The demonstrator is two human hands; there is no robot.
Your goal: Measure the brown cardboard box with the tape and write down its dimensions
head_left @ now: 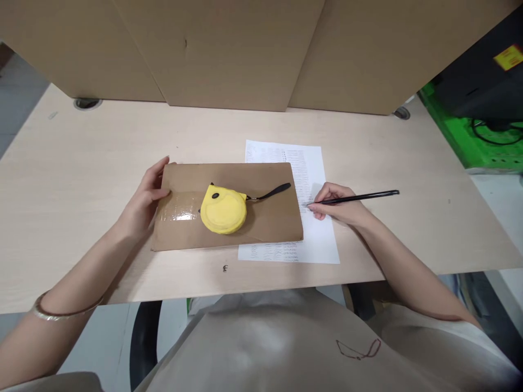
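Note:
My left hand (149,198) grips the left end of a flat brown cardboard box (269,218), its thumb lying on the edge. On top of the box rests a yellow tape measure (224,209) with a black wrist strap (274,191) trailing to the right. Part of a white sheet of paper (322,239) with rows of handwriting is covered by the box. At the sheet's right edge my right hand (333,204) is closed around a long black pen (371,196). Its tip points left, at the paper close to the box's right edge.
Tall cardboard panels (229,54) stand along the back of the light wooden table (379,158). Cable holes (87,103) sit near both back corners. To the right is a green crate (457,136) with a black object and a cable. A chair's black armrest (145,337) shows below.

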